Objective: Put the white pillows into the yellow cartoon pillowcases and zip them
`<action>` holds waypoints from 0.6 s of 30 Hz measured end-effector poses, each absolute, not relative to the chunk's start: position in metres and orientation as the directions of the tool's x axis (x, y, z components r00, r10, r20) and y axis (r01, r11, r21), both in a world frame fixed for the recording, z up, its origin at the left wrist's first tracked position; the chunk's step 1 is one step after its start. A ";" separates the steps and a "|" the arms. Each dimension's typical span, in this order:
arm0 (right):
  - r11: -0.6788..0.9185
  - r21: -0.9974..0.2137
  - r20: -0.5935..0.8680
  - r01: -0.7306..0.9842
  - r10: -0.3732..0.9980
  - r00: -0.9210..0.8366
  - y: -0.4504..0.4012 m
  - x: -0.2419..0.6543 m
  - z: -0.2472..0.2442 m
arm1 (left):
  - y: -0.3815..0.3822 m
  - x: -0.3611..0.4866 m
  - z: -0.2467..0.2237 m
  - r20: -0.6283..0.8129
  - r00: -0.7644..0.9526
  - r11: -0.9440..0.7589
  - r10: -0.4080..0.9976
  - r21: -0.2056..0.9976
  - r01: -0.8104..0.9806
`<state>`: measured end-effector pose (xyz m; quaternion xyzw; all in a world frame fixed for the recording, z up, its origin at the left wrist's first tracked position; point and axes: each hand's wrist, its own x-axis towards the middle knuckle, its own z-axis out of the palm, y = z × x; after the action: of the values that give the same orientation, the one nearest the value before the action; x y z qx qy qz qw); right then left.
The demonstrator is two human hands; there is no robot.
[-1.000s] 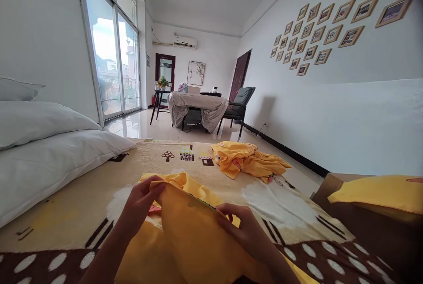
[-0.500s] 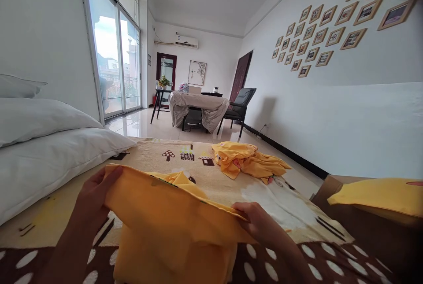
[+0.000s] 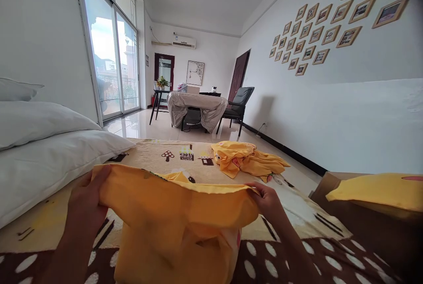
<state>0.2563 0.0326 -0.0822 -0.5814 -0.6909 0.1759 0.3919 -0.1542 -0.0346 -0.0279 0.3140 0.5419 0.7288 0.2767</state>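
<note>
Cloth [image 3: 175, 218], yellow, hangs over the blanket [image 3: 148, 152], top edge running left to right between left hand [image 3: 86, 200] and right hand [image 3: 269, 201]; each hand's fingers [image 3: 103, 176] closed, pinching 1 end; neither hand nearer.

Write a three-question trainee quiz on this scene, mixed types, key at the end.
1. True or false: only the left hand grips the near cloth.
2. The pillows are: A) black; B) white; C) yellow.
3. What stands just right of the draped table, as seen in the picture?

Key:
1. False; the right hand grips its edge too.
2. B
3. A black chair.
</note>
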 end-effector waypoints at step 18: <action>0.652 -0.647 0.392 0.395 0.729 -0.561 -0.061 0.172 -0.068 | -0.077 -0.007 -0.065 0.428 0.439 -0.612 0.790 0.589 0.527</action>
<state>0.1724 -0.0607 -0.0677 -0.3319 -0.8465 0.2526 0.3309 -0.0072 -0.0767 -0.0649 0.8272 0.3980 0.3493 0.1882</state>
